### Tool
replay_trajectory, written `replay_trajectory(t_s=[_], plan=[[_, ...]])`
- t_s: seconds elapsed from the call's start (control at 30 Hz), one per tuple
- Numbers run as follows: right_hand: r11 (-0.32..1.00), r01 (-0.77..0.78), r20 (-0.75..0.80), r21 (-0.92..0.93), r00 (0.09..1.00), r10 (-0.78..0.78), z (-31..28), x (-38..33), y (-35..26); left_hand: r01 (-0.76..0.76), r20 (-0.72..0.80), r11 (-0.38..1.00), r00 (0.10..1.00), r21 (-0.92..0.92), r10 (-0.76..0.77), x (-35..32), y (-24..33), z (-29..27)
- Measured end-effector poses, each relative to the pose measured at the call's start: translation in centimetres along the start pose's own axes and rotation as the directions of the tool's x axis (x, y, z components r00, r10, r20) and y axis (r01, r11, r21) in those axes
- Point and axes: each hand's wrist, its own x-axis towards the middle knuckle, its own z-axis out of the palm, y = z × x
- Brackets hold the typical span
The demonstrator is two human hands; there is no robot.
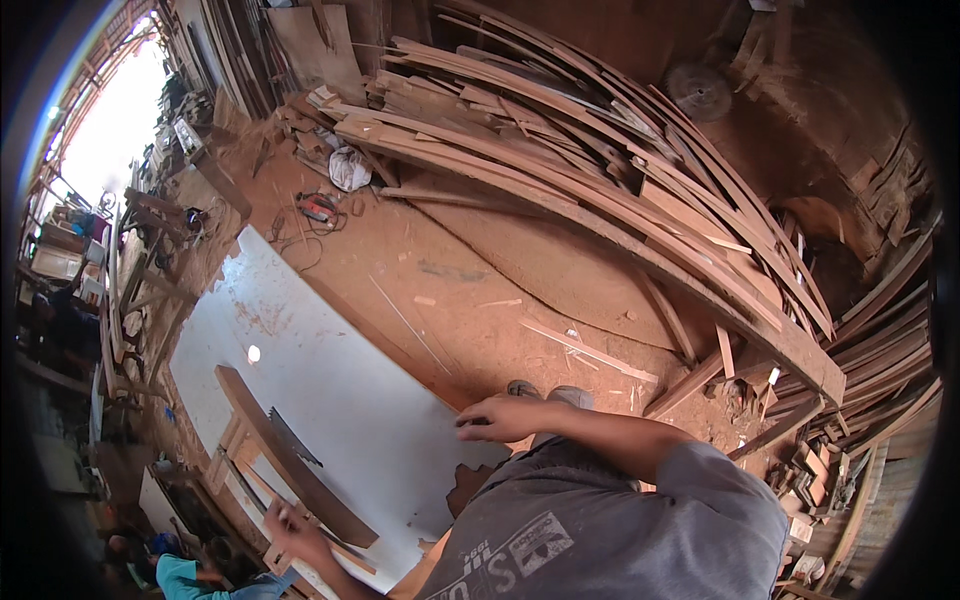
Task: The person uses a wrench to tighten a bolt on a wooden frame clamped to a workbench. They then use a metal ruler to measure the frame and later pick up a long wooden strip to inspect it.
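1. The long brown squared timber [290,455] is laid on the white, stained, flat-topped sheet [340,370], toward its left side. A dark-grey blade with a jagged edge [293,440] is seen just beside it.
2. The left hand [295,535] is held at the timber's near end, among slim pale wooden strips [238,478]. Its fingers are bent, but whether a strip is grasped or only touched cannot be told.
3. The right hand [488,418] is held over the sheet's right edge, fingers loosely bent and nothing seen in the grasp. Whether the sheet is touched cannot be told.
4. If the timber were pushed sideways, the blade could be knocked or dragged, since the two are placed so close. Fingers could be cut if the jagged edge were reached across without care.
5. The strips could be tipped or slid off if they were pressed unevenly, as they are gathered near the sheet's left edge.
6. Skin or cloth could be snagged on the ragged brown broken patch [468,487] by the grey shirt [620,520], should the body be leaned in.
7. A co-worker in a teal shirt [185,577] is seen beyond the left side; that person could be struck if a long piece were swung that way.
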Motion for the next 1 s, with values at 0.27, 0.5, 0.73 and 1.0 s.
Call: replay_trajectory(t_s=[0.27,0.5,0.73,1.0], plan=[[0.687,0.193,-0.404,0.701,0.901,0.16,-2.8,4.2,2.6,-0.209,0.451,0.754,0.692,-0.622,0.564,-7.6,27.5,17.3],[0.75,-0.661,-0.808,-0.022,0.453,0.376,-26.8,-1.9,20.5,-0.044,0.7,0.856,0.555,-0.514,0.449,-9.4,26.9,18.9],[0.316,-0.901,-0.845,-0.296,0.401,0.353,-35.2,-9.5,30.7,-0.01,0.699,0.961,0.684,-0.278,0.209,-10.8,25.0,16.8],[0.202,-0.851,-0.821,-0.485,0.523,0.23,-37.6,-11.0,33.8,0.076,0.695,0.972,0.712,-0.223,0.104,-13.6,24.6,16.8]])
